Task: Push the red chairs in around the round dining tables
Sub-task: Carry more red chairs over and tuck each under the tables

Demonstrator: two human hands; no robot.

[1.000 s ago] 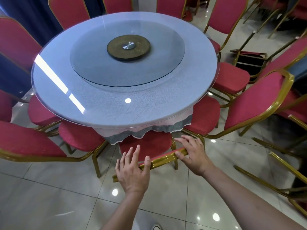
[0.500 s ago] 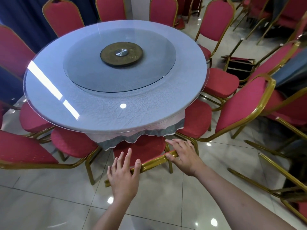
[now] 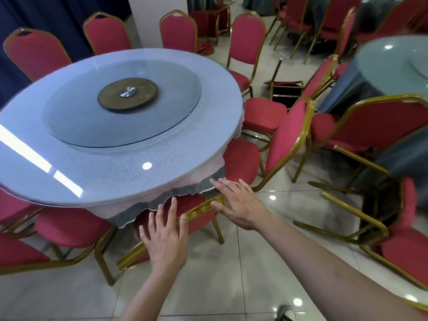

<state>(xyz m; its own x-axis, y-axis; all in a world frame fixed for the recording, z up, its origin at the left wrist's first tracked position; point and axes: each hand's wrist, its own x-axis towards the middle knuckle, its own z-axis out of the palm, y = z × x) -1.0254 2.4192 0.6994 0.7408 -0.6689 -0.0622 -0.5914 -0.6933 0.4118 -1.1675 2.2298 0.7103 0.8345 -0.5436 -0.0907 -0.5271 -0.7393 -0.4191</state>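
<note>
- The left hand (image 3: 165,237) is flat with its fingers straight and spread, lying over the gold metal top rail of the red padded chair (image 3: 192,205) directly ahead of the person; its thumb touches the rail.
- The right hand (image 3: 238,205) is also spread open, with straight fingers pressing on the same rail farther along, up and to the right of the left hand.
- That chair's red seat sits just beyond both hands, tucked under the hanging edge of the pale tablecloth (image 3: 185,188), whose scalloped hem drapes right above the fingertips.
- The large round dining table with a glass top (image 3: 58,163) spreads out beyond and to the left of the hands; a round glass turntable (image 3: 92,117) with a dark brass-coloured hub (image 3: 127,93) rests at its centre.
- Just right of the right hand stands another red chair with a gold frame (image 3: 287,137), its seat part way under the table.
- Left of the left hand, a further red chair (image 3: 69,225) sits with its seat near the table's edge.
- Well to the right of the right hand, a second round table in a blue-grey cloth (image 3: 393,66) stands among more red chairs, set at odd angles.
- The hands hover over a glossy pale tiled floor (image 3: 208,281).
</note>
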